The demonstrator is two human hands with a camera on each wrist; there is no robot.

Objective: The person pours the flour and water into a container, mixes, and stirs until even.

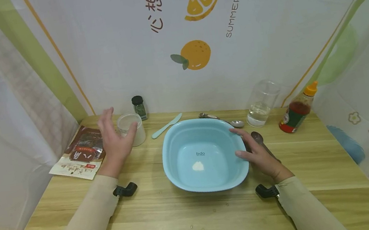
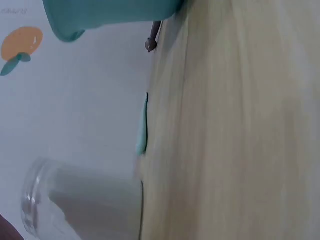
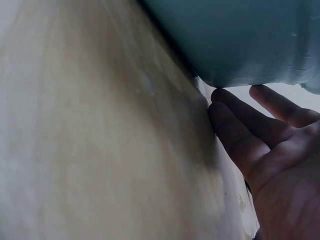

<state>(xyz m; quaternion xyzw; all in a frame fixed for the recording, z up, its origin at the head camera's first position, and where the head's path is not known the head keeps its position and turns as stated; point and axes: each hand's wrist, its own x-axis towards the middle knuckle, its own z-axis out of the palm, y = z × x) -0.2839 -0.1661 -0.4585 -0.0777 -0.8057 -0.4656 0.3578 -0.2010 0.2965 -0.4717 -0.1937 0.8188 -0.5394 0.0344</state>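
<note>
My left hand point(image 1: 115, 140) is spread beside a clear jar of white contents point(image 1: 138, 134), its thumb in front of the jar and its fingers raised. In the left wrist view the same jar point(image 2: 95, 202) stands on the table, with only a dark bit of finger at the lower left corner. On the right, my right hand point(image 1: 258, 155) touches the side of a light blue basin point(image 1: 176, 176) with extended fingers. The right wrist view has those fingers point(image 3: 237, 130) against the basin's outer wall point(image 3: 240, 40). A pale spot shows on the basin floor.
Left lies a brown spice packet point(image 1: 85, 151). Behind are a black-capped bottle point(image 1: 139, 109), a pale green spreader knife point(image 1: 166, 126) and a metal spoon point(image 1: 236, 123). To the right stand a clear cup of liquid point(image 1: 259, 113), a red sauce bottle point(image 1: 296, 113) and a dark spoon point(image 1: 257, 137).
</note>
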